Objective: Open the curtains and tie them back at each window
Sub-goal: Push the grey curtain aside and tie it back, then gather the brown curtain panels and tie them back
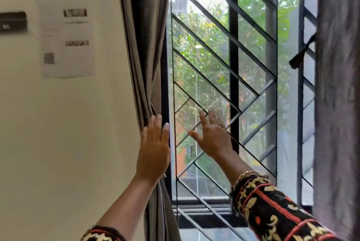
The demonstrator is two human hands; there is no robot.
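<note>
A big pale wall filled the left side. Next to it was a tall window with dark metal bars that slanted across the glass. Green trees showed outside.

The left curtain was grey and hung in a thick bunch at the left edge of the window, right by the wall. The right curtain hung at the far right edge, well apart from the first one. The glass between them was bare.

Some white paper sheets were stuck on the wall, near a dark sign. The print was too blurry to read.

The left hand lay flat on the inner edge of the left curtain. Its grip was apart, with straight fingers that pressed on the cloth. The right hand was held up in front of the bars. Its grip was apart too, with the fingers spread and nothing in them. It was not clear if it touched the glass.

The right arm wore a black patterned sleeve. A dark strap stuck out beside the right curtain. A ring sat on one finger of the right hand.
</note>
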